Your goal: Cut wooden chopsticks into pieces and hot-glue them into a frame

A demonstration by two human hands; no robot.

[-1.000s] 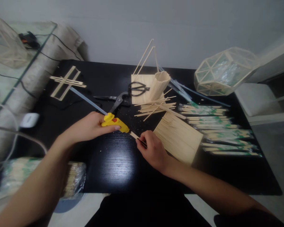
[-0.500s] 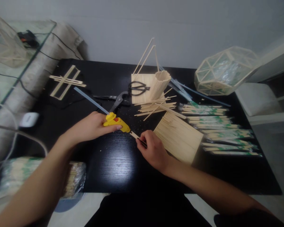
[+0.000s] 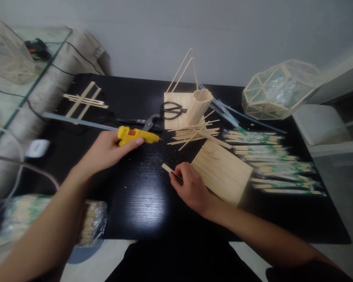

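My left hand grips a yellow glue gun, its nozzle pointing right and a long glue stick trailing out to the left. The gun hovers above the black table, apart from the wood. My right hand pinches a short wooden stick against the table, its free end poking out to the left. A flat panel of glued sticks lies just right of that hand.
Pliers and scissors lie behind the gun, by a stick-built cup and loose sticks. Wrapped chopsticks line the right side. A geometric stick frame sits far right, a stick cross far left, bagged sticks near left.
My left hand has lifted the glue gun up and left, away from the stick's end, and turned it level. My right hand has stayed put with the stick.
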